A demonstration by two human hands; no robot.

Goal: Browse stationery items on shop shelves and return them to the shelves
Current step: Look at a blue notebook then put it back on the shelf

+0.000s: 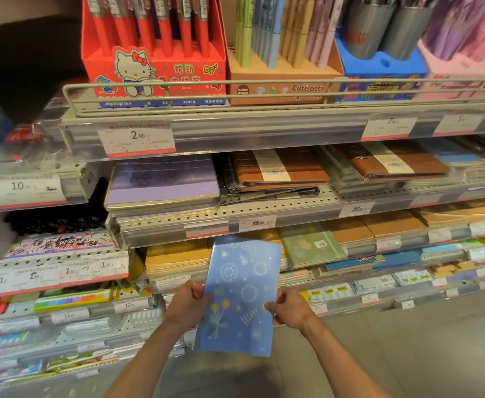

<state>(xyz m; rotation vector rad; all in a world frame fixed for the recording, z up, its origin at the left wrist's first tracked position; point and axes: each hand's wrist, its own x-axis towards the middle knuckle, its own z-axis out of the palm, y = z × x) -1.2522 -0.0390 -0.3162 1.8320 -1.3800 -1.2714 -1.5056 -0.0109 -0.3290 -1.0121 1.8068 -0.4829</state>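
A blue notebook (239, 294) with white firework and yellow flower drawings is held upright in front of the shelves, low in the middle of the view. My left hand (188, 304) pinches its left edge and my right hand (288, 307) pinches its right edge. Behind the notebook a shelf holds stacks of tan and green notebooks (310, 247). One shelf higher lies a stack of purple notebooks (163, 183).
Brown ring binders (281, 169) lie right of the purple stack. The top shelf carries a red cat-print pen box (155, 70), a brown pen box (281, 79) and a blue box (379, 73) behind a wire rail. Price labels line each shelf edge. Grey floor shows at the lower right.
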